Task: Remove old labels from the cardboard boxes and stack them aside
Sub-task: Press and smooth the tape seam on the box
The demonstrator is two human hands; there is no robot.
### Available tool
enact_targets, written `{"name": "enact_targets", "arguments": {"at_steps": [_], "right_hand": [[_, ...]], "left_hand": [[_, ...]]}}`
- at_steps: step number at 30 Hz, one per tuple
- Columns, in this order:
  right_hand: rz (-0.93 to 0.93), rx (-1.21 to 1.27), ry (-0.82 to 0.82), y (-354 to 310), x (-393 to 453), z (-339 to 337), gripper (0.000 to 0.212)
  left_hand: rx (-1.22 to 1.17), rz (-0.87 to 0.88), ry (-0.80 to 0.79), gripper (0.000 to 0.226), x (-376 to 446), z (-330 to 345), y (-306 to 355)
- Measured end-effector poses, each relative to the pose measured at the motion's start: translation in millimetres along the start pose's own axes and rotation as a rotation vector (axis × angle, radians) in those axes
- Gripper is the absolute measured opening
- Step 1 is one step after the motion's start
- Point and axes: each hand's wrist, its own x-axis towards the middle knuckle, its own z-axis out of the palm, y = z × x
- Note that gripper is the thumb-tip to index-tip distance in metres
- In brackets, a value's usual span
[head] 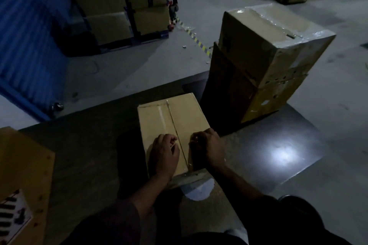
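A closed cardboard box (pixel 171 117) lies on the floor in front of me, its centre seam running toward me. My left hand (pixel 164 153) rests on the box top left of the seam, fingers curled, seemingly pinching something thin at the seam. My right hand (pixel 208 147) sits right of the seam with fingers curled at the tape line. Clear tape (pixel 191 177) covers the near edge of the box. What the fingertips hold is too dark to tell for certain.
A stack of two taped boxes (pixel 266 61) stands to the right rear. Another box with a barcode label (pixel 22 181) is at the left edge. Racks of boxes (pixel 127 6) and a blue corrugated panel (pixel 25 32) fill the back left. Yellow-black floor tape (pixel 196 40) crosses the grey floor.
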Motion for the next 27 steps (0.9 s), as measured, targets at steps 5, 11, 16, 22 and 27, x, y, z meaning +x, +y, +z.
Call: {"name": "enact_targets", "arguments": {"at_steps": [5,11,16,22,27], "right_hand": [[0.003,0.020,0.066,-3.9,5.9,6.4,0.017],[-0.063,-0.146,-0.002,0.6,14.5,7.7,0.014],[-0.049,-0.220,0.022,-0.6,11.6,11.0,0.015],[0.087,0.002,0.005,16.1,35.1,-11.0,0.020],[0.286,0.211,0.140,30.1,20.1,-30.7,0.023]], "left_hand": [[-0.011,0.009,0.021,0.014,0.7,0.7,-2.1],[-0.006,0.006,0.022,0.013,0.2,4.8,-3.3],[0.073,0.002,0.014,0.013,1.1,4.4,-0.9],[0.092,-0.008,0.025,0.013,-0.9,4.6,3.6],[0.114,-0.039,0.018,0.007,3.2,9.3,3.4]]}}
